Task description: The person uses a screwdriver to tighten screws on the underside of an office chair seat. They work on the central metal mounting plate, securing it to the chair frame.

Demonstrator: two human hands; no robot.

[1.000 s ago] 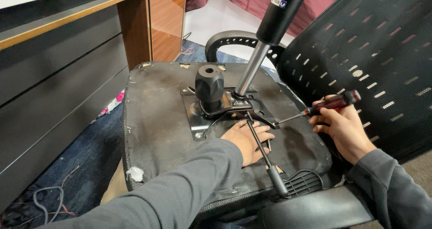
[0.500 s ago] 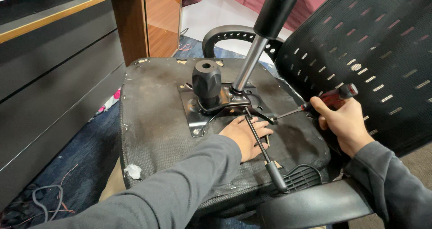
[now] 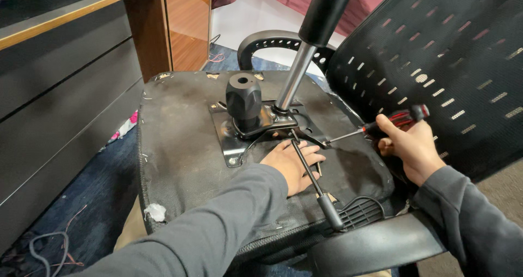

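Nearest to me, below the metal mechanism plate (image 3: 256, 127) that I take as my landmark, a black armrest (image 3: 376, 247) curves across the bottom edge of the view, and my two grey sleeves reach over it. Just short of the plate, my left hand (image 3: 291, 162) lies flat and open on the black fabric underside of the upturned seat (image 3: 180, 146), fingers spread, with a thin lever rod (image 3: 308, 171) running from the plate back over those fingers to a black grip near the armrest. To the right of the plate, my right hand (image 3: 411, 149) is closed around the red-and-black handle of a screwdriver (image 3: 376, 127), whose slim shaft points left so that its tip meets the plate's right edge. On the plate itself stands a chunky black knob (image 3: 243, 94), and just beside it the chrome gas cylinder (image 3: 305, 59) rises at a tilt toward the top of the frame. Right of the plate and farther off stands the black mesh backrest (image 3: 452, 64). Left of the plate, a wooden desk (image 3: 81, 53) with dark drawer fronts stands over blue carpet, where loose cables lie.
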